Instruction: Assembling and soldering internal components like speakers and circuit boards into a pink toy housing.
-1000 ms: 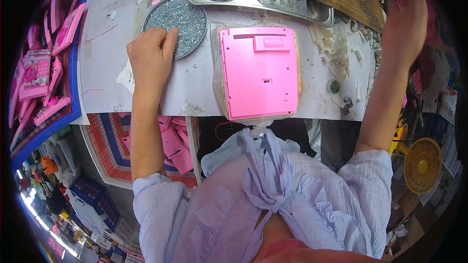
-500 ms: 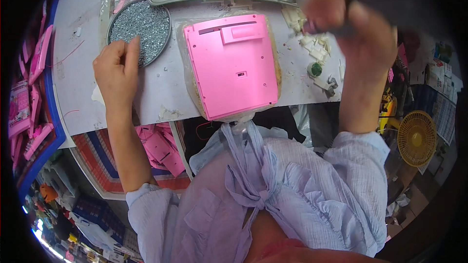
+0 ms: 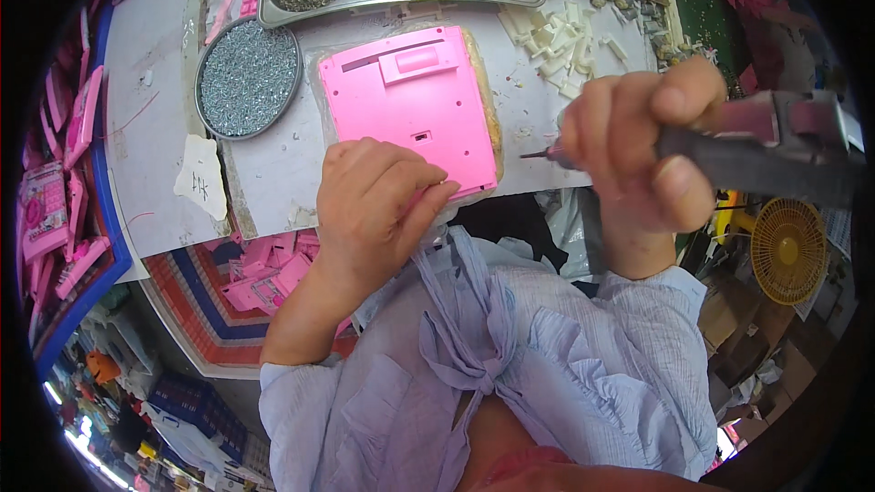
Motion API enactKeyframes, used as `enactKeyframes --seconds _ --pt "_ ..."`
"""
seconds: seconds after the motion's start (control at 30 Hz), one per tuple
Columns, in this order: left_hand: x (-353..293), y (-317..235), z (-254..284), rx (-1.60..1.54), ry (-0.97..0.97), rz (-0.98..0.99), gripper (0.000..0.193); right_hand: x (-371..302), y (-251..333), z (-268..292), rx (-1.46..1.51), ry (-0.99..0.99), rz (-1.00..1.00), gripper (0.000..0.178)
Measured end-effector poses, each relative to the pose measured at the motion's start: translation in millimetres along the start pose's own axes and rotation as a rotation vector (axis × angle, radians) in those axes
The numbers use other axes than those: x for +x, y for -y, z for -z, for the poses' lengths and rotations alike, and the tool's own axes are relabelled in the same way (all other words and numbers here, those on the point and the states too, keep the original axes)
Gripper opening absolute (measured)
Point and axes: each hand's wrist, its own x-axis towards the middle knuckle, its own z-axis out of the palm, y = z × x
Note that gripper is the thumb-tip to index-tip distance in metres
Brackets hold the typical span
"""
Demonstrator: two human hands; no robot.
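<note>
A pink plastic casing (image 3: 406, 100) lies flat on a plastic-wrapped pad at the front of the table. My left hand (image 3: 369, 200) rests over its near edge, thumb and forefinger pinched together; whatever sits between their tips is too small to name. Right of the casing, my right hand (image 3: 629, 128) grips a dark power screwdriver (image 3: 766, 159), somewhat blurred. Its thin bit points left towards the casing, apart from it. Small silver screws (image 3: 246, 77) fill a round dish (image 3: 199, 96) to the left of the casing.
A metal tray (image 3: 401, 11) of springs and small metal parts stands at the back. White plastic pieces (image 3: 574, 41) lie scattered beyond my right hand. Pink parts (image 3: 273, 269) fill a container below the table; more pink casings (image 3: 46, 200) are at far left. A yellow fan (image 3: 788, 251) stands right.
My left hand has moved from the screw dish to the casing's near edge. My right hand has lowered with the screwdriver, whose bit now shows beside the casing. The view has shifted slightly.
</note>
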Motion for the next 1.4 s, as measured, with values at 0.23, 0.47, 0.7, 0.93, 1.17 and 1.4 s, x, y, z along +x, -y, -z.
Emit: enactKeyframes --seconds 0.23,0.47,0.7,0.93,1.17,1.4 --pt "-7.1 0.6 -4.3 0.105 0.007 -0.021 0.017 -13.8 -51.8 -28.2 -0.020 -0.063 0.023 0.040" --pt "4.6 0.8 -17.2 0.141 0.021 0.041 0.011 0.2 -17.8 -37.2 0.032 -0.194 -0.033 0.037" --pt "11.2 0.0 -32.1 0.206 0.041 -0.065 0.011 0.5 -8.8 -26.8 0.039 -0.118 0.012 0.035" --pt "5.2 -4.1 -26.0 0.215 0.009 -0.005 0.019 -9.5 -12.4 -22.5 0.040 -0.069 0.055 0.034" --pt "8.6 -1.7 -23.7 0.073 0.004 -0.138 0.023 -13.5 -10.2 -23.3 0.048 -0.001 0.044 0.033" --pt "4.0 -4.7 -13.6 0.056 0.033 -0.127 0.017 -12.6 5.4 -25.5 0.095 -0.024 -0.074 0.032"
